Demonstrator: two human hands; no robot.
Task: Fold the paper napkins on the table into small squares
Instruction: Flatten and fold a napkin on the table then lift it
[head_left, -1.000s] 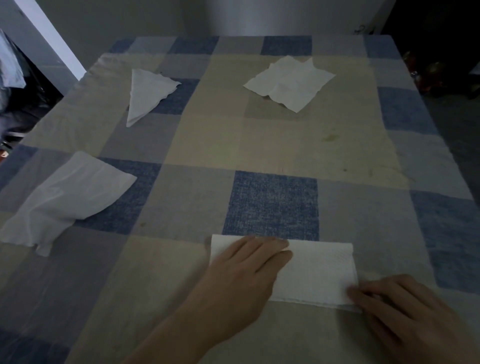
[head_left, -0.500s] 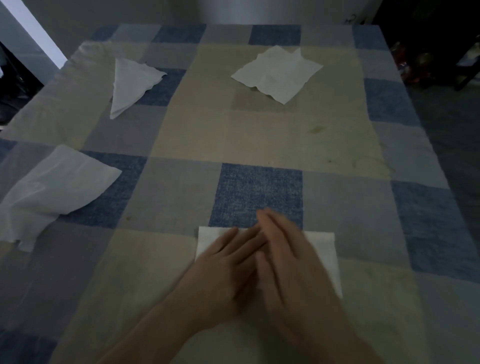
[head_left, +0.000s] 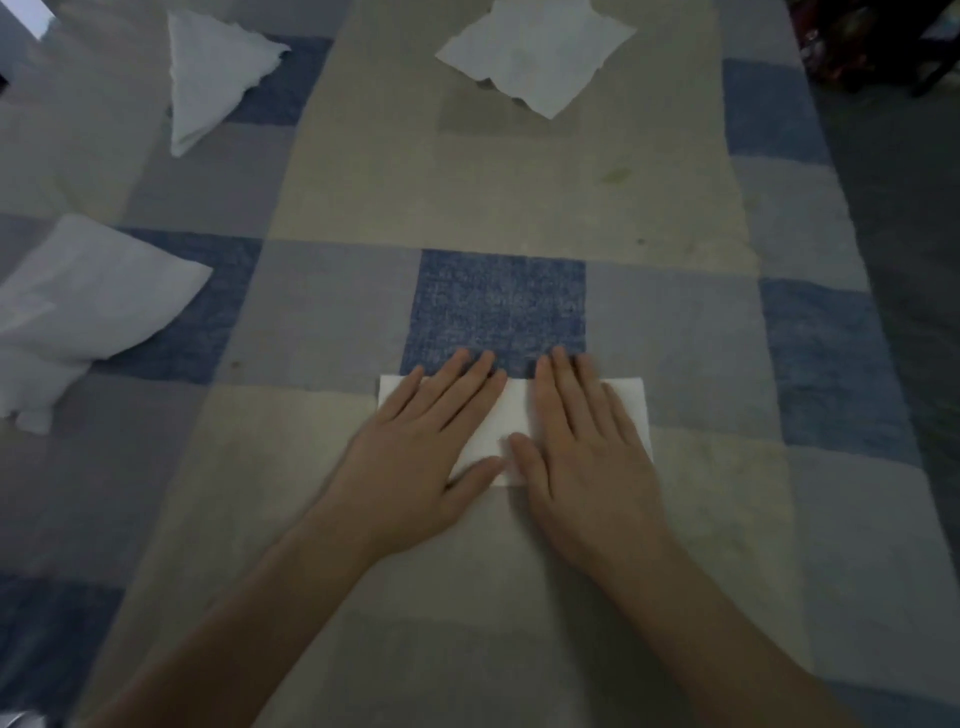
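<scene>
- Left hand (head_left: 415, 457): flat, palm down, fingers straight and slightly spread, pressing the left half of the folded napkin (head_left: 506, 426). Nothing gripped.
- Folded napkin: a wide white rectangle on the table (head_left: 519, 197), lying under and between both hands; its far edge sits at the near border of the dark blue check. Only a strip between the hands and the two outer ends show.
- Right hand (head_left: 582, 457): likewise flat, fingers extended, pressing the right half; thumb tip close to the left thumb, whether touching I cannot tell.
- Judged step: flattening the half-fold before the cross-fold. To do it well: sweep outward from the centre so the crease sets, keep the edges stacked, then bring one short end over the other, corners matched, one hand pinning.
- Thin paper may well shift or tear under dragging; press rather than rub.
- Far left of the left hand: a loose rumpled napkin (head_left: 88, 312), not yet folded small.
- Beyond the left hand, far: a triangular napkin (head_left: 208, 78).
- Beyond the right hand, far: an open creased napkin (head_left: 535, 52).
- All three lie well apart from the hands; nothing obstructs the fold.
</scene>
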